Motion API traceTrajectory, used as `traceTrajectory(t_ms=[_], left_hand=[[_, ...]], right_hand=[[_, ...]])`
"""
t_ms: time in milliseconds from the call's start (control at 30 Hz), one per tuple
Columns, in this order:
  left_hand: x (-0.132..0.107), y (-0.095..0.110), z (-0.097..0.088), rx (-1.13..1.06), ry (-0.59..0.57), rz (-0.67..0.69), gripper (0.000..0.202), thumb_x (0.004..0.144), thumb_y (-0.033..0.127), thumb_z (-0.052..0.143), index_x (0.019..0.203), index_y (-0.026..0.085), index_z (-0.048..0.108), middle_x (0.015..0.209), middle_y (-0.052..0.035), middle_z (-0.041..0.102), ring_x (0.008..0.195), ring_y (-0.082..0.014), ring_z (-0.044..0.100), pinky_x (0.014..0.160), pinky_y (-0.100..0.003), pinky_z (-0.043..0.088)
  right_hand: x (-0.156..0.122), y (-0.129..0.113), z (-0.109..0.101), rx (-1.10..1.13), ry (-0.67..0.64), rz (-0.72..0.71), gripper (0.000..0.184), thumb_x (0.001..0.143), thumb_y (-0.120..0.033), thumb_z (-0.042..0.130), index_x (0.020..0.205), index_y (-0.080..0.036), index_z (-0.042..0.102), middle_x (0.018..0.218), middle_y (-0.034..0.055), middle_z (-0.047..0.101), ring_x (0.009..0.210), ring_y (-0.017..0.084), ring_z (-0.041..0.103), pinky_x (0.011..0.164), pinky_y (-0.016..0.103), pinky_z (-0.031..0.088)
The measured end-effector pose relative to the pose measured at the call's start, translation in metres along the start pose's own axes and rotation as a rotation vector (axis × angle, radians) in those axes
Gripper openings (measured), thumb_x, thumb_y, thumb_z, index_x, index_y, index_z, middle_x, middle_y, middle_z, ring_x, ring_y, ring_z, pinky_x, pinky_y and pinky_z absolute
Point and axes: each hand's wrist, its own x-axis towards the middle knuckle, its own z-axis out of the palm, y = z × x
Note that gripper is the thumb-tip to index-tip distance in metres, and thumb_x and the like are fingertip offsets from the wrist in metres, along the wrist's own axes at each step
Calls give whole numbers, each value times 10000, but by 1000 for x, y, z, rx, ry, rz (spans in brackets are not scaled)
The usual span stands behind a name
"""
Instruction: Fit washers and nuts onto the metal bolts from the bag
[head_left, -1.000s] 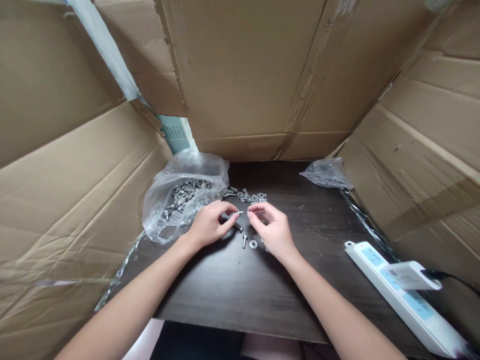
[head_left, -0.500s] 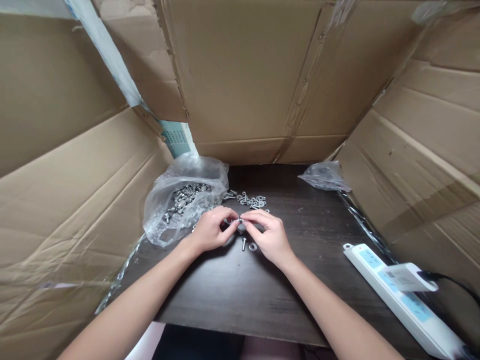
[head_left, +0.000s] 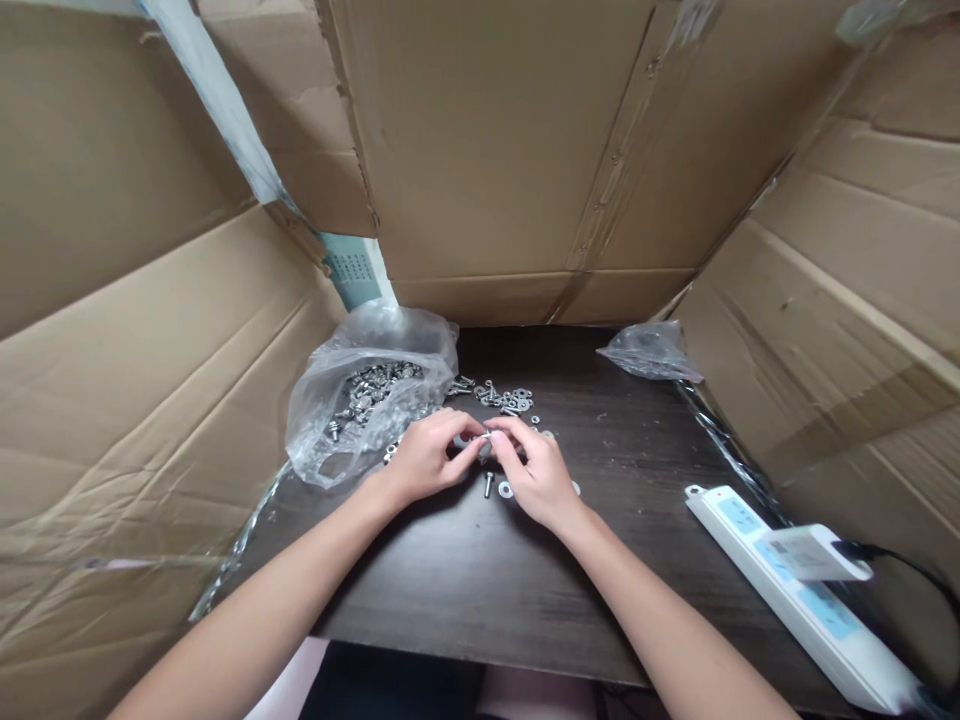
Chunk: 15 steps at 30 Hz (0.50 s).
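My left hand (head_left: 429, 457) and my right hand (head_left: 538, 474) meet over the middle of the table, fingertips pinched together. Between them is a small silver metal fastener (head_left: 488, 435), mostly covered by the fingers, so its exact kind is hard to see. Just below the fingertips lie a loose bolt (head_left: 489, 486) and a flat washer (head_left: 506, 490). Another washer (head_left: 576, 488) shows partly beside my right wrist. Beyond the hands is a loose pile of bolts, nuts and washers (head_left: 507, 401).
An open clear plastic bag (head_left: 309, 440) full of bolts (head_left: 375, 388) stands at left. A smaller plastic bag (head_left: 649, 352) lies at the back right. At right, a white power strip (head_left: 787, 610) holds a plugged-in adapter (head_left: 814, 553). Cardboard walls (head_left: 517, 150) surround the dark table (head_left: 465, 585).
Both hands stay together while the fingers shift on the small fastener. My right hand has moved slightly left, and washers beside it now show.
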Motion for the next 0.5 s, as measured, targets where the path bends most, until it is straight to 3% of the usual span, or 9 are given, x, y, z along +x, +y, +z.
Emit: traceTrajectory(t_ms=[100, 200, 233, 267, 333, 400, 433, 500], left_hand=[[1, -4, -2, 44, 61, -6, 111, 968, 238, 576, 924, 169, 650, 834, -37, 696, 741, -152, 604, 694, -276, 458], [1, -8, -4, 93, 156, -31, 98, 966, 237, 589, 918, 167, 639, 829, -33, 687, 757, -157, 611, 688, -275, 457], [1, -8, -4, 102, 177, -39, 90, 964, 233, 592, 919, 167, 635, 828, -32, 684, 761, -157, 613, 685, -273, 457], [1, -8, -4, 105, 182, -38, 82, 961, 227, 595, 919, 168, 633, 828, -31, 682, 762, -157, 614, 681, -271, 457], [1, -7, -4, 102, 160, -8, 71, 956, 216, 601, 913, 168, 632, 822, -27, 679, 753, -154, 614, 679, -269, 459], [1, -6, -2, 96, 141, 28, 68, 953, 212, 606, 909, 167, 632, 813, -24, 677, 736, -151, 610, 676, -267, 460], [1, -5, -2, 96, 140, 37, 70, 953, 211, 606, 907, 166, 632, 811, -24, 676, 732, -150, 609, 676, -267, 460], [1, -6, -2, 104, 157, 24, 72, 957, 211, 605, 909, 165, 631, 816, -25, 678, 739, -151, 612, 686, -269, 461]], right_hand=[[-1, -6, -4, 14, -61, 45, 369, 1004, -423, 453, 1043, -170, 718, 808, 51, 700, 706, 176, 650, 641, 274, 492], [-1, -8, -8, 14, -161, 144, 584, 1025, -477, 384, 630, -164, 681, 537, 30, 567, 540, 145, 555, 598, 275, 430], [-1, -8, -9, 9, -154, 163, 601, 1021, -476, 389, 583, -164, 657, 506, 25, 531, 521, 139, 530, 591, 277, 414], [-1, -8, -9, 14, -128, 172, 552, 1007, -460, 414, 632, -158, 683, 517, 17, 521, 524, 137, 516, 586, 276, 405], [1, -6, -9, 95, -69, 178, 357, 954, -391, 484, 1000, -149, 743, 621, -3, 541, 553, 134, 504, 578, 266, 410], [2, -5, -8, 237, -87, 194, 492, 899, -325, 506, 1359, -174, 594, 737, -14, 559, 569, 130, 501, 572, 259, 432], [2, -5, -8, 287, -122, 204, 530, 884, -309, 501, 1396, -184, 561, 758, -14, 561, 570, 128, 502, 568, 258, 437], [2, -5, -8, 280, -204, 220, 378, 888, -306, 470, 1157, -168, 696, 695, -8, 555, 561, 131, 503, 562, 260, 423]])
